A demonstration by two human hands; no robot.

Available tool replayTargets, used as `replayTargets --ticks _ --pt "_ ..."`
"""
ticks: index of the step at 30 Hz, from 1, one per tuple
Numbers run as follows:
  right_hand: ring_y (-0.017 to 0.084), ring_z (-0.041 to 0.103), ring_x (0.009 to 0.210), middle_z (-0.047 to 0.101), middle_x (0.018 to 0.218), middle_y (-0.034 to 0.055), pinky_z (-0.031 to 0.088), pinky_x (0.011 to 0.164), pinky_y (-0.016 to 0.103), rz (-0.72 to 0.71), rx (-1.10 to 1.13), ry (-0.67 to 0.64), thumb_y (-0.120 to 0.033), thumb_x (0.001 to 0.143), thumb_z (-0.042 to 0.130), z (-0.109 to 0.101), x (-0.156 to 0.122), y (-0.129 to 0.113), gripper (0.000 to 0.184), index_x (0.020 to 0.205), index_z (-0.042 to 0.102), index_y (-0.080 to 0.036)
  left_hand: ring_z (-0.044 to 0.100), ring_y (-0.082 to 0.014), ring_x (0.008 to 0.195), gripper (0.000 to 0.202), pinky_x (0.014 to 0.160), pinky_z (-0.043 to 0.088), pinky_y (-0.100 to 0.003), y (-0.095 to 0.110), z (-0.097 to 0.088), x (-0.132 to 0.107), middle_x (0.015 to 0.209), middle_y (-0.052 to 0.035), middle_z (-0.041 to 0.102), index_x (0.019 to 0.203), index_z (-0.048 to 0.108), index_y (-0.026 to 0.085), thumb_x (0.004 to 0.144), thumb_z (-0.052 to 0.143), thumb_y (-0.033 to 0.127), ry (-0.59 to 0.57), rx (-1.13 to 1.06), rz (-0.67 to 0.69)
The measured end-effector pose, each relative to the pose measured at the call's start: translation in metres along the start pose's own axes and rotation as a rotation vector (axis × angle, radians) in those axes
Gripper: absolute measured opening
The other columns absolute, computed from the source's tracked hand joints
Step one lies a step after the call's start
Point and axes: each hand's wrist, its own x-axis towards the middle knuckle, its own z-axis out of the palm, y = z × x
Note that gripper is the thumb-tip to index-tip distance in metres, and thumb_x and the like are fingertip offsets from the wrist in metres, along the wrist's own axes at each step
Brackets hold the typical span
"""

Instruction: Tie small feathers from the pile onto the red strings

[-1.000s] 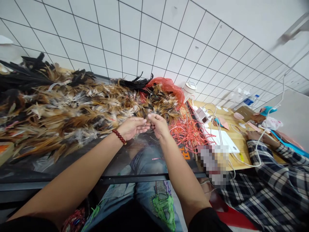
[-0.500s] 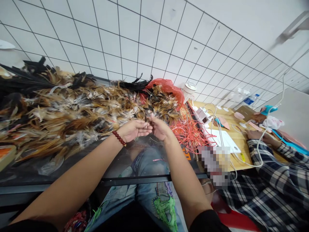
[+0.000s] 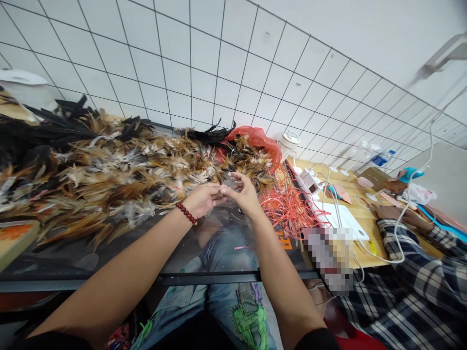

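Low over the near edge of a feather pile, my two hands meet at the fingertips. My left hand (image 3: pixel 205 200), with a dark red bead bracelet (image 3: pixel 186 213) at its wrist, has its fingers drawn together in a pinch; whatever lies in them is too small to make out. My right hand (image 3: pixel 245 194) presses its thumb tip against the left fingertips, while its other fingers stand apart from the thumb, half curled. Brown, white and black feathers (image 3: pixel 146 170) lie in a thick heap beyond and left of both hands. More brown feathers (image 3: pixel 248 155) lie by a red plastic bag (image 3: pixel 257 138).
Tangled pink-red string (image 3: pixel 280 199) lies right of my hands. Beyond are a white lidded cup (image 3: pixel 289 143), cables, and a white board (image 3: pixel 341 221) on a wooden table. A co-worker's plaid sleeve (image 3: pixel 397 238) rests at right. A box (image 3: pixel 18 240) sits at left.
My right fingers have spread away from the thumb, which now touches the left fingertips. My left fingers have drawn closer together. The view has shifted slightly.
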Motion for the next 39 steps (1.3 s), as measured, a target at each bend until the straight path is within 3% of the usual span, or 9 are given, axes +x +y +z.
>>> replayTargets --ticks 3,6,10,14,19,26,31,35,39 --pt "0.02 0.056 0.094 0.052 0.125 0.0103 0.048 0.091 0.039 -0.235 -0.319 -0.009 -0.036 0.062 0.08 -0.001 -0.004 -0.002 0.078 0.133 0.052 -0.024 0.06 -0.008 0.056 0.012 0.06 0.055 -0.021 0.001 -0.001 0.001 0.07 -0.0057 0.068 0.072 0.069 0.008 0.081 0.061 0.005 0.012 0.0 0.009" --pt "0.022 0.055 0.103 0.05 0.128 0.0101 0.046 0.095 0.04 -0.28 -0.422 0.001 -0.033 0.071 0.073 -0.001 -0.005 -0.004 0.07 0.136 0.048 -0.026 0.064 -0.0107 0.063 0.012 0.067 0.057 -0.025 0.001 -0.001 0.001 0.072 -0.0064 0.068 0.072 0.068 0.008 0.081 0.06 0.005 -0.006 -0.016 -0.007" --pt "0.019 0.056 0.091 0.056 0.117 0.0094 0.048 0.084 0.035 -0.022 -0.147 -0.012 -0.045 0.066 0.076 -0.007 0.0 -0.004 0.065 0.124 0.059 -0.02 0.066 -0.0118 0.065 0.011 0.067 0.056 -0.025 0.004 -0.002 0.0 0.073 -0.0077 0.069 0.073 0.066 0.009 0.082 0.062 0.008 0.012 0.011 0.007" --pt "0.011 0.05 0.066 0.063 0.082 0.0022 0.044 0.064 0.027 0.376 0.373 -0.268 -0.059 0.065 0.073 -0.017 0.002 -0.003 0.051 0.096 0.068 -0.018 0.064 -0.0117 0.057 0.011 0.057 0.053 -0.021 0.006 -0.004 -0.003 0.065 -0.0068 0.067 0.069 0.065 0.009 0.08 0.065 0.01 -0.149 0.099 -0.046" --pt "0.01 0.049 0.057 0.058 0.059 -0.0031 0.043 0.059 0.025 0.401 0.586 -0.422 -0.051 0.054 0.084 -0.014 -0.002 -0.001 0.042 0.066 0.061 -0.018 0.062 -0.0119 0.053 0.007 0.053 0.051 -0.02 0.005 -0.005 -0.006 0.059 -0.0057 0.065 0.071 0.068 0.009 0.077 0.068 0.011 -0.325 0.16 -0.209" --pt "0.008 0.042 0.052 0.052 0.052 -0.0054 0.035 0.055 0.023 0.266 0.411 -0.102 -0.048 0.053 0.082 -0.002 0.001 0.0 0.04 0.051 0.056 -0.018 0.072 -0.019 0.077 0.01 0.075 0.057 -0.029 0.004 -0.006 -0.003 0.087 -0.0158 0.075 0.086 0.072 0.008 0.078 0.069 0.013 -0.222 0.158 -0.134" --pt "0.009 0.041 0.054 0.05 0.05 -0.0048 0.036 0.059 0.025 0.156 0.277 -0.078 -0.048 0.058 0.079 0.002 0.001 -0.002 0.039 0.047 0.054 -0.019 0.069 -0.0163 0.063 0.008 0.064 0.057 -0.026 0.004 -0.003 -0.005 0.074 -0.014 0.073 0.077 0.072 0.006 0.076 0.072 0.014 -0.169 0.249 -0.129" --pt "0.01 0.044 0.056 0.053 0.055 -0.0047 0.039 0.062 0.025 0.141 0.225 0.036 -0.044 0.07 0.068 -0.005 0.007 0.008 0.026 0.063 0.063 -0.019 0.065 -0.0128 0.055 0.007 0.056 0.054 -0.022 0.006 -0.005 -0.003 0.066 -0.0096 0.069 0.074 0.07 0.007 0.077 0.07 0.012 -0.088 0.202 -0.02" --pt "0.013 0.055 0.07 0.065 0.076 -0.0009 0.043 0.074 0.026 0.123 -0.217 0.142 -0.03 0.076 0.063 -0.013 0.01 0.019 0.012 0.078 0.068 -0.02 0.065 -0.0111 0.061 0.004 0.062 0.054 -0.021 0.009 -0.013 0.005 0.07 -0.0068 0.068 0.079 0.067 0.009 0.081 0.065 0.012 0.086 -0.008 0.191"
